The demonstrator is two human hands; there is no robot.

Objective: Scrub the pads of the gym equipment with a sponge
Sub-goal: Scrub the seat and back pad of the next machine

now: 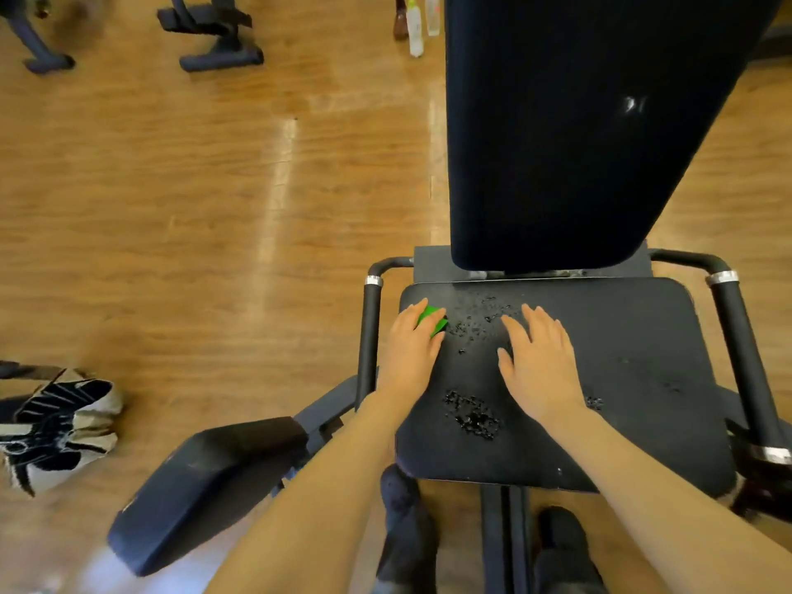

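Observation:
A black seat pad (634, 379) of a gym machine lies below me, wet with patches of droplets near its back edge and front middle. My left hand (411, 342) grips a green sponge (433, 321) and presses it on the pad's back left corner. Flat on the pad's middle rests my right hand (542, 364), fingers straight and spread, holding nothing. The tall black back pad (578, 122) rises behind the seat.
Black handle bars (370, 332) flank the seat on both sides. A padded arm (205, 486) juts out at lower left. A patterned bag (55, 426) lies on the wooden floor at left. Bottles (413, 27) stand at the top, other machine legs at upper left.

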